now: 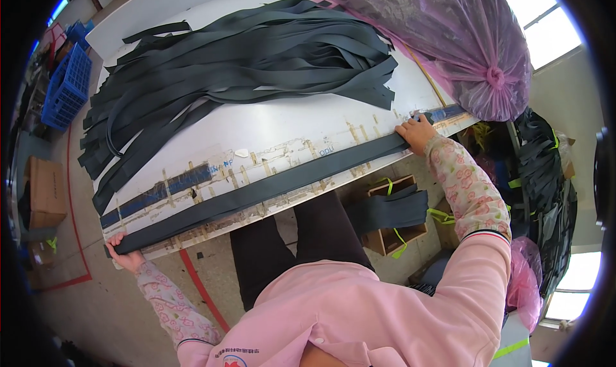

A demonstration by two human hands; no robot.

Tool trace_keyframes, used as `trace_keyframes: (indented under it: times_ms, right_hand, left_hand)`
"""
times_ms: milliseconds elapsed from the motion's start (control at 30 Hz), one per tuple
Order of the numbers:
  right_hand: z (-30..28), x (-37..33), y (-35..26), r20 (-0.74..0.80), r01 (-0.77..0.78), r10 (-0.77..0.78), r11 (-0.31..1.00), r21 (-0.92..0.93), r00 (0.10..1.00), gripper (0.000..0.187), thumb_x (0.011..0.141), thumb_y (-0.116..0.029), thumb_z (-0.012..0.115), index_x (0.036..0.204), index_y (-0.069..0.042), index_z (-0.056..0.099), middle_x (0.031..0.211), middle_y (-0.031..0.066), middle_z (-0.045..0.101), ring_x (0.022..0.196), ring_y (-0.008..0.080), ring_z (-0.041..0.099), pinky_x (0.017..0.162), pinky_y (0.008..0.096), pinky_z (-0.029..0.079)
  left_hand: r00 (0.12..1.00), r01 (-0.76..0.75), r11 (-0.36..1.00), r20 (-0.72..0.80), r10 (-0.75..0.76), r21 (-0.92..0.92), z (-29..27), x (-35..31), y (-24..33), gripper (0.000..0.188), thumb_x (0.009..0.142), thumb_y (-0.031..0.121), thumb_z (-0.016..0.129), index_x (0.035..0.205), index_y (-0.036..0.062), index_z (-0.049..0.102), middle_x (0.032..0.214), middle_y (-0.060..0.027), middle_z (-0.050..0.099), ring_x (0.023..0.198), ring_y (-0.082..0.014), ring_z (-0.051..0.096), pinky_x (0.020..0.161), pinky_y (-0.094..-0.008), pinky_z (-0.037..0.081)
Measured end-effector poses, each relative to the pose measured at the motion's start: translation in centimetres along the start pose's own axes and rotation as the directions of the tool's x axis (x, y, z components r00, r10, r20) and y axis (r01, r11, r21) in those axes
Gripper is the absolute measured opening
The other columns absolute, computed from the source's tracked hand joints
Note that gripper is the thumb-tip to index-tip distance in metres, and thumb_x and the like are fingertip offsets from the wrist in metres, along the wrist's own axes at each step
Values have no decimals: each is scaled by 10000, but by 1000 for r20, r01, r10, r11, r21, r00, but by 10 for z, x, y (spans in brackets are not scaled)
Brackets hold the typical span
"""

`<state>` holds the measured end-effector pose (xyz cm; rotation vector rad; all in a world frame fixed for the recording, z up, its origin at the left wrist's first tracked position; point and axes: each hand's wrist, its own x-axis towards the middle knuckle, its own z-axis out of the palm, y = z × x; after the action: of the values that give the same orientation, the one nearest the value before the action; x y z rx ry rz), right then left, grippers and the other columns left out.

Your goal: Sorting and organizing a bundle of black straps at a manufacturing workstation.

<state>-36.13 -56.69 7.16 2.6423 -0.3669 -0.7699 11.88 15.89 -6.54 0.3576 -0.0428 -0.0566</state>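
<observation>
Along the near edge of the white table stretches a long dark grey fabric strip (269, 188), possibly several layered together. My left hand (127, 254) is closed on its left end, thumb and fingers pinching it at the table's corner. At the other end, my right hand (418, 134) grips the strip, fingers curled over it. Between the two hands the strip lies flat and roughly straight. Farther back on the table, a big loose pile of similar dark strips (256, 59) spreads out, its left ends fanned.
A tied, translucent purple plastic bag (443, 33) rests at the table's far right. Worn tape covers the white tabletop (269, 126) near its front. Beneath the right side stands an open wooden box (385, 238) with dark strips. Blue crates (67, 87) and a cardboard box (46, 192) stand left.
</observation>
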Motion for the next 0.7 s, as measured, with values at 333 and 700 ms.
trace_keyframes:
  times_ms: [333, 700]
  right_hand:
    - [13, 2, 10, -25, -81, 78, 986, -146, 997, 633, 725, -368, 816, 1234, -111, 543, 1198, 66, 603, 1233, 240, 517, 1077, 558, 327]
    - [10, -4, 7, 73, -118, 124, 989, -89, 990, 498, 823, -250, 718, 1254, -87, 530, 1244, 77, 593, 1245, 262, 533, 1105, 654, 264]
  left_hand:
    - [998, 53, 995, 49, -49, -84, -5, 3, 6, 161, 961, 85, 589, 880, 81, 451, 786, -15, 423, 759, -171, 447, 769, -354, 418]
    - [1000, 25, 998, 16, -24, -56, -3, 3, 0, 174, 979, 108, 580, 864, 83, 451, 777, -10, 422, 750, -153, 439, 748, -339, 412]
